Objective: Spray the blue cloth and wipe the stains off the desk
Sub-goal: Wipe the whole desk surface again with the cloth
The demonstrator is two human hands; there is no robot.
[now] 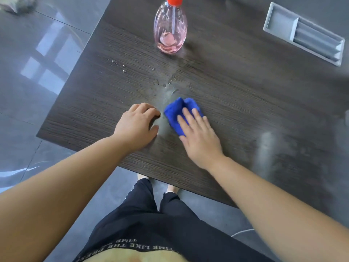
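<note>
Dark desk (pixel 226 95), blue cloth (pixel 177 112) flat beneath open right grip (pixel 198 137), left grip (pixel 137 123) loosely curled, empty.

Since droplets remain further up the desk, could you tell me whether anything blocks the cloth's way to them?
Nothing visible does. The blue cloth lies under the right hand; bare desk separates it from the droplets. The spray bottle stands beyond them.

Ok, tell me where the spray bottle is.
In the head view, the spray bottle stands upright at the far side of the desk, beyond the cloth, left of the grey recessed tray, with neither hand on it.
</note>
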